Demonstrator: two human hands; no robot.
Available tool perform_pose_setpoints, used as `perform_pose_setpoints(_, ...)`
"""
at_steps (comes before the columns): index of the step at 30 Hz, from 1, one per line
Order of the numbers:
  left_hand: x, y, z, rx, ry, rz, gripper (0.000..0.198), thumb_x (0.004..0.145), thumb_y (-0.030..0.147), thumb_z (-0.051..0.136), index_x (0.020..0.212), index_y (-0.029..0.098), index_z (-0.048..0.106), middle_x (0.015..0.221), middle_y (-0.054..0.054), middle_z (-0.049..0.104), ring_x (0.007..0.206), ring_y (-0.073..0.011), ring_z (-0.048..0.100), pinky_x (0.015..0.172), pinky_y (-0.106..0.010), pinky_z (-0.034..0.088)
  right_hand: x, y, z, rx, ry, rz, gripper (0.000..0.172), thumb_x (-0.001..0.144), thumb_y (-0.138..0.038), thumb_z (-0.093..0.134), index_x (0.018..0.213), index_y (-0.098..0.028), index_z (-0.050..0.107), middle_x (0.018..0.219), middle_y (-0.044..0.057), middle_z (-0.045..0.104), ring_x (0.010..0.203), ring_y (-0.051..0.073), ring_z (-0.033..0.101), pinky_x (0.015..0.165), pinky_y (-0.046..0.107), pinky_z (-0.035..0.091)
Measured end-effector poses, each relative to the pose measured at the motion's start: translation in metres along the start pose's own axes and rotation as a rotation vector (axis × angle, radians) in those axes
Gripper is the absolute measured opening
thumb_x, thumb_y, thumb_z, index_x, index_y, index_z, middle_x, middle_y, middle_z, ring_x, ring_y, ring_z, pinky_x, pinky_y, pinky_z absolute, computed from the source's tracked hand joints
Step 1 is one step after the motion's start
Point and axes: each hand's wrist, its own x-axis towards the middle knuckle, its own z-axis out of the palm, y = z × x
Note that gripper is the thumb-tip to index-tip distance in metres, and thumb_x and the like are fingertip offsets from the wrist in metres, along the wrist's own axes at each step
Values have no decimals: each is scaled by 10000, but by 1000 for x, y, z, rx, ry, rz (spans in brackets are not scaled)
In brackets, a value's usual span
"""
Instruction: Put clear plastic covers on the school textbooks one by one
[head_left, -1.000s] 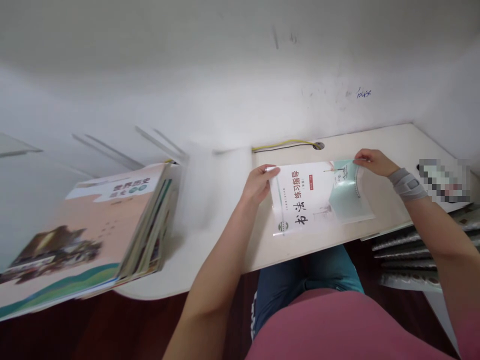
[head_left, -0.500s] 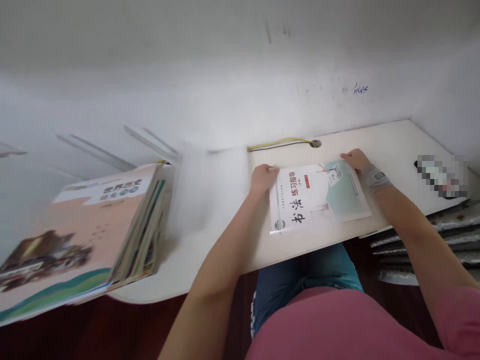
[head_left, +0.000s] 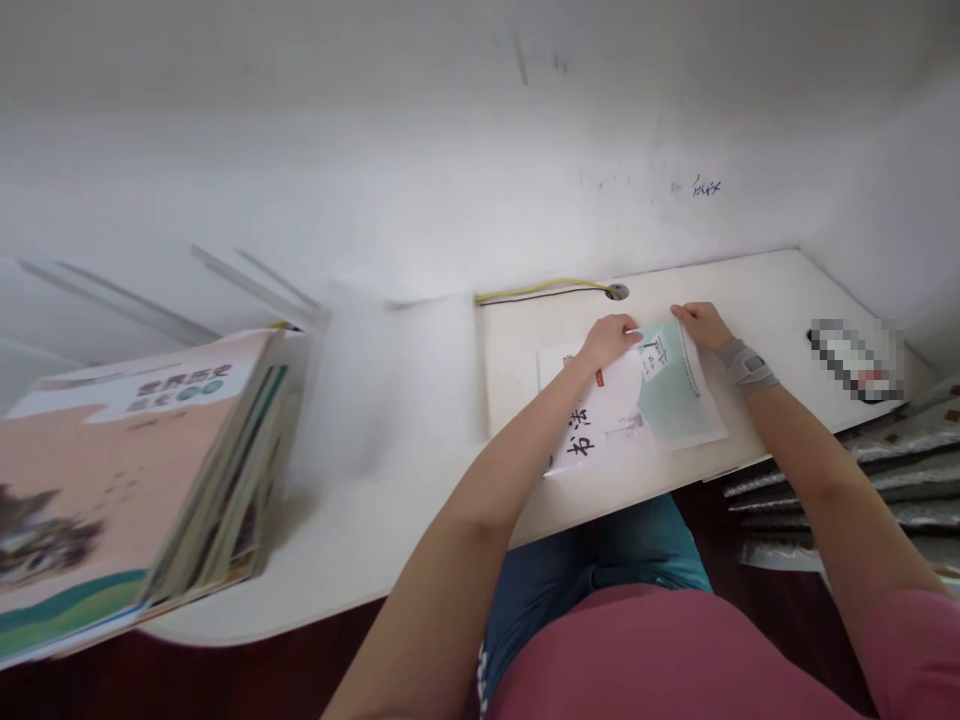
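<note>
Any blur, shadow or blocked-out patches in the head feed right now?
Head view: pixel blocks cover most of the phone-like object at right; the booklet's fine print is unreadable; soft shadow beside the book stack, its cover picture blurred.

A scuffed white wall point(head_left: 480, 200), shaded grey above and brighter lower down, bears blue handwriting point(head_left: 706, 187) and meets a side wall point(head_left: 892, 220) on the right. Along the rear of the white counter point(head_left: 360, 560), a yellow cable point(head_left: 559, 281) and a black cable point(head_left: 551, 293) enter a round hole point(head_left: 616, 293). The floor point(head_left: 247, 670) is dark reddish-brown.
</note>
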Motion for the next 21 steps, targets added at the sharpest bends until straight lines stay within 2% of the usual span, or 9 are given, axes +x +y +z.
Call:
perform_pose_setpoints(4,7,-4,-3,-99,-27,-13,190,769,307,618,795,152,726,749,-35,692,698,-154,592,689,-262,443,-4,-3,-12,178,-160,-10,408,690,-606,586,716,-202,539,652,-6,550,594,123,466,537,259,388)
perform_pose_setpoints(7,11,-9,-5,-152,-60,-23,188,741,315,638,733,146,721,672,-21,664,629,-136,558,629,-254,423,-1,-2,-13,254,-244,35,419,657,-598,619,711,-187,556,626,-10,538,557,109,452,521,259,390)
perform_pose_setpoints(16,25,-13,-8,-96,-155,-7,215,755,282,575,609,157,669,552,-7,563,574,-140,511,593,-278,390,7,2,-6,9,-253,58,402,819,-489,494,541,-205,433,480,-47,363,505,102,350,507,272,272)
perform_pose_setpoints(18,25,-10,-7,-48,-160,6,204,755,263,567,616,157,672,576,-17,578,593,-146,518,611,-282,391,9,-3,-4,-61,-265,19,380,828,-456,486,548,-202,443,504,-32,404,533,113,375,536,278,280)
perform_pose_setpoints(21,26,-4,-5,33,-162,-2,204,767,269,559,684,148,701,657,-50,637,648,-169,557,654,-291,410,14,-14,4,-145,-300,-64,274,793,-413,535,633,-190,542,627,0,544,627,132,456,609,273,317)
